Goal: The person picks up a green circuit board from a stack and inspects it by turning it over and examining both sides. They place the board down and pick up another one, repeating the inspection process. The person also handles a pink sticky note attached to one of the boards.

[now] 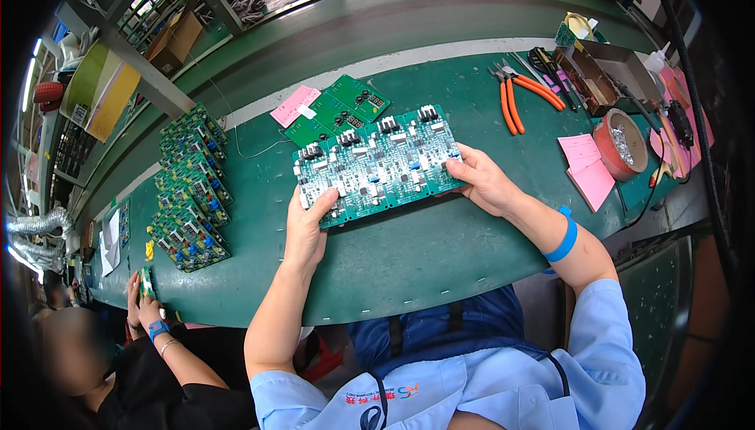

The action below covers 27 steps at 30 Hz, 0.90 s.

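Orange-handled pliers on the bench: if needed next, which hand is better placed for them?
Probably the right hand: it grips the right end of the circuit-board panel, nearer the orange-handled pliers, while the left hand holds the opposite end.

Between left hand [308, 222] and right hand [486, 182], way barred by held board panel [377, 169]. Beyond panel, passage blocked by green boards [340, 98] and pink slip [294, 106]. Left of left hand, counter [377, 269] strip left open up to board row [193, 198]. Right of right hand, reach limited by pink papers [591, 181]; farther ahead, by orange-handled pliers [513, 104].
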Each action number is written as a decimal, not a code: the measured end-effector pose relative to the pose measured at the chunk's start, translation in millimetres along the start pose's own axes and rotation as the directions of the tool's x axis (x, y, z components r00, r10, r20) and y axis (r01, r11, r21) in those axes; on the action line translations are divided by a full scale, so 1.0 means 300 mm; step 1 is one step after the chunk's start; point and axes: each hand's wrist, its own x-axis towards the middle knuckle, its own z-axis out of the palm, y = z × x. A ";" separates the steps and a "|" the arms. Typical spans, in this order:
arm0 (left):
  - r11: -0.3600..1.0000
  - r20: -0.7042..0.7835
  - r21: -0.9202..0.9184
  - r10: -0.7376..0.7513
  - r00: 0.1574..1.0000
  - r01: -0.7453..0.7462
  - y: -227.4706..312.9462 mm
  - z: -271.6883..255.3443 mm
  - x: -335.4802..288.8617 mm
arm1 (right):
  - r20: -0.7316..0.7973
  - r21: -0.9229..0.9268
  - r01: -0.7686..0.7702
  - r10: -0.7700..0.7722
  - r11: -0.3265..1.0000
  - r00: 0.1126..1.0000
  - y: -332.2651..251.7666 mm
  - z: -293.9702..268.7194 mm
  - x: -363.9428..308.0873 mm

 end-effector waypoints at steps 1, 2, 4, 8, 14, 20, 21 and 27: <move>1.000 0.002 -0.003 0.007 1.000 -0.007 -0.001 0.000 0.001 | 0.000 0.000 0.001 -0.001 1.000 1.000 0.003 -0.003 0.001; 1.000 0.005 -0.006 0.013 1.000 -0.013 -0.003 0.001 0.002 | 0.001 0.000 0.002 -0.002 1.000 1.000 0.005 -0.004 0.001; 1.000 0.009 -0.006 0.014 1.000 -0.014 -0.003 0.000 0.002 | 0.005 0.002 0.004 -0.004 1.000 1.000 0.005 -0.003 0.002; 1.000 0.014 -0.006 0.021 1.000 -0.021 -0.004 -0.002 0.002 | 0.000 0.004 0.005 -0.005 1.000 1.000 0.005 -0.002 0.002; 0.998 0.019 0.008 0.064 0.998 -0.064 -0.008 -0.001 0.003 | 0.001 -0.013 0.002 -0.002 1.000 1.000 -0.001 0.000 0.001; 0.997 0.018 0.005 0.081 0.997 -0.081 -0.004 0.007 0.000 | -0.001 -0.017 0.006 -0.006 1.000 1.000 0.002 -0.004 0.001; 0.997 0.017 0.006 0.079 0.997 -0.080 -0.004 0.006 0.001 | -0.005 -0.018 0.003 -0.004 1.000 1.000 0.003 -0.005 0.001; 0.997 0.031 0.023 0.071 0.997 -0.071 -0.007 -0.001 0.003 | -0.017 -0.021 -0.005 0.005 1.000 1.000 0.004 -0.004 0.001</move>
